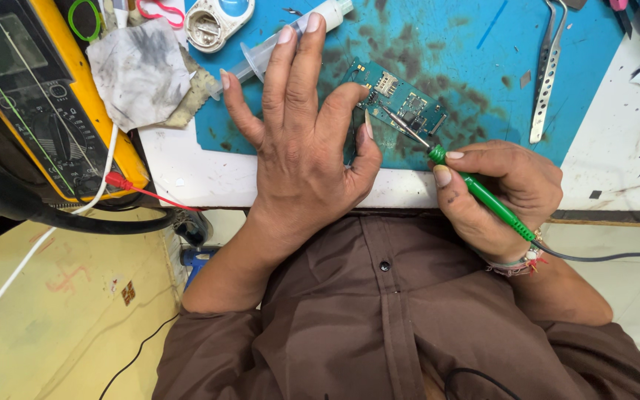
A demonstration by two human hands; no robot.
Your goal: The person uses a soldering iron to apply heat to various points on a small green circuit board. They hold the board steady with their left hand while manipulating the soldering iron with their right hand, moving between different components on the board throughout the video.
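Observation:
A small teal circuit board (405,100) lies on a stained blue mat (453,44). My left hand (301,141) rests flat on the mat with fingers spread, its thumb and forefinger pressing the board's left end. My right hand (501,192) grips a green-handled soldering iron (483,194) like a pen. The iron's metal tip (398,122) touches the middle of the board. A black cord runs from the handle off to the right.
A yellow multimeter (46,96) with a red lead sits at left beside a soiled cloth (138,70). A clear syringe (261,55) lies behind my left hand. Metal tweezers (546,70) lie at right. A white round container (216,21) is at top.

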